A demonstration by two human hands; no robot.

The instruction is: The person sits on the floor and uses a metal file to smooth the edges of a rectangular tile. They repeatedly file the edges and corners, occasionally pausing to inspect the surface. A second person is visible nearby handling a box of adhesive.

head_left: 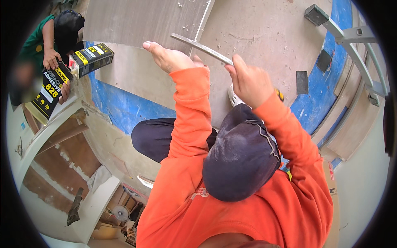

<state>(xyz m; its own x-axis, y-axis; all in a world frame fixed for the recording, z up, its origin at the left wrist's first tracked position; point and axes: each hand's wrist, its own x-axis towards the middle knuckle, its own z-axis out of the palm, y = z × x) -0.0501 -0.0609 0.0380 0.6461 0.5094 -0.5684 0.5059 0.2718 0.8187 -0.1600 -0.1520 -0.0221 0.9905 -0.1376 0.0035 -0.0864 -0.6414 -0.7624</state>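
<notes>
A grey wood-grain panel (142, 22) rises ahead of me, its pale cut edge facing right. My left hand (173, 58) grips its lower corner; the thumb lies against the face, and the other fingers are largely hidden. In my closed right hand (251, 82) is a long, flat metal file (203, 47), which slants up to the left and crosses the panel's edge near that corner. Whether the file presses on the edge, I cannot tell. Small shavings cling to the panel face. My knees are bent beneath my forearms.
At left, a co-worker (37, 45) in green holds a black-and-yellow adhesive tin (50, 93); a second tin (94, 60) stands beside it. A large board (264, 37) strewn with shavings lies over blue floor sheeting (120, 105). A metal ladder (351, 45) stands right, near dark pads (302, 82).
</notes>
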